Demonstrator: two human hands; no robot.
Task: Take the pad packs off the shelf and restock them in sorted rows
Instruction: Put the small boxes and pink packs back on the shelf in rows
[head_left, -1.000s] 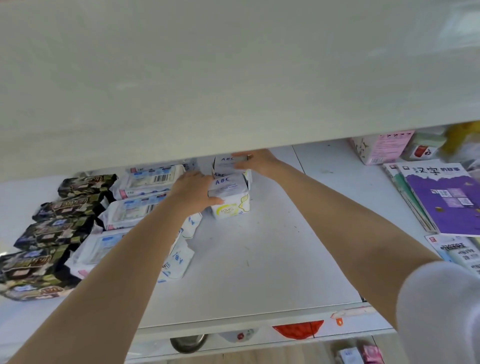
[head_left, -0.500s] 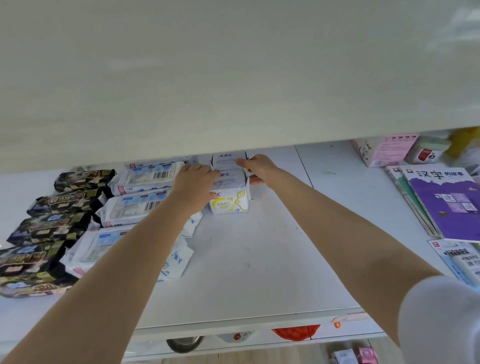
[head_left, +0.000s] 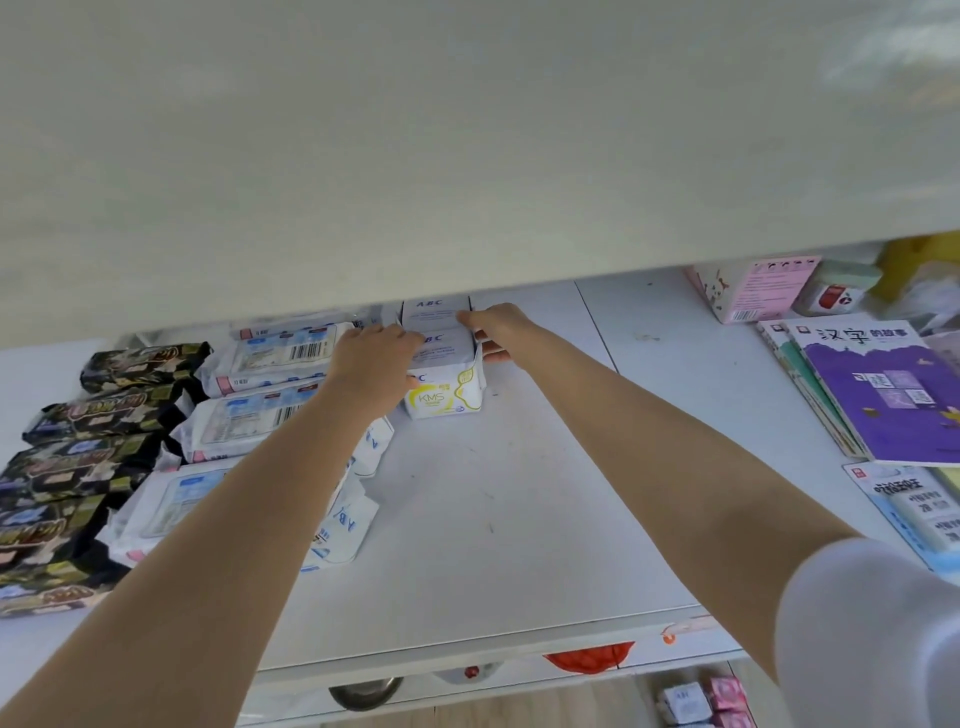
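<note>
Upper board: overhead, hides the back of the shelf.
Outer pack column: far left of the shelf, packs lying one before another.
Long pack column: just right of the outer column, touching it, same front-to-back run.
Small pack row: right of the long column, towards the back; front pack, middle pack behind it, rear pack at the board's edge.
Hands: left hand holds the middle pack's left side, right hand its right side.
Books: stacked at the right end; box and jar behind, leaflet in front.
</note>
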